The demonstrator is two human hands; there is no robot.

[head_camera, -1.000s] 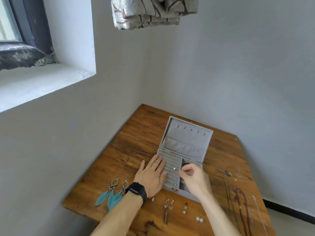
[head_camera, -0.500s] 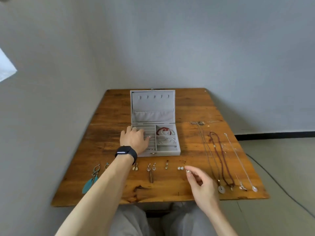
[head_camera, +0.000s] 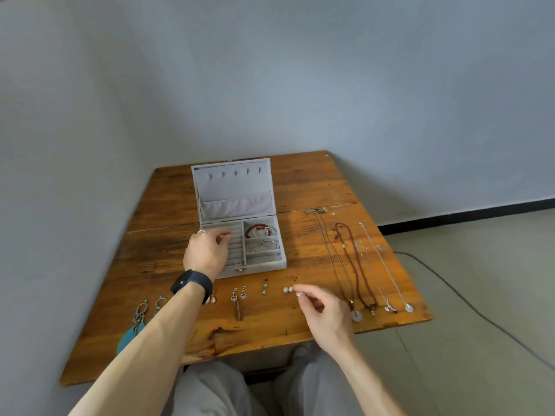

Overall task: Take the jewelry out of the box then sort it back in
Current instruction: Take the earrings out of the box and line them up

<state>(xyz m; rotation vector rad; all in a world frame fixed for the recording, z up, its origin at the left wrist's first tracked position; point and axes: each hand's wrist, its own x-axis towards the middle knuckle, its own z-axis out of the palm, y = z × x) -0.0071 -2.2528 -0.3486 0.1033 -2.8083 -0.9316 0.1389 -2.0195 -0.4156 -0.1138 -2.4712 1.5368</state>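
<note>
An open grey jewelry box [head_camera: 240, 211] stands on the wooden table [head_camera: 300, 187]. Its right compartments hold a red bracelet [head_camera: 255, 228] and silver bangles [head_camera: 268, 244]. My left hand [head_camera: 207, 253], with a ring and a black watch, rests over the box's left ring rows, fingers curled. My right hand [head_camera: 321, 313] pinches a small silver piece [head_camera: 299, 294] just above the table, right beside a pair of pearl studs [head_camera: 287, 290]. Earrings lie in a row along the front: teal feather earrings [head_camera: 136, 322], drop earrings [head_camera: 238, 295] and a small pair [head_camera: 264, 288].
Several necklaces [head_camera: 354, 265] lie stretched out on the table's right side, pendants toward the front edge. A metal hinge [head_camera: 315, 210] sits at the table's fold. A cable [head_camera: 468, 301] runs over the floor at right. Walls close in behind and to the left.
My right hand left the box and came down to the table front by the pearl studs, holding a small silver piece. My left hand stayed on the box. The view swung.
</note>
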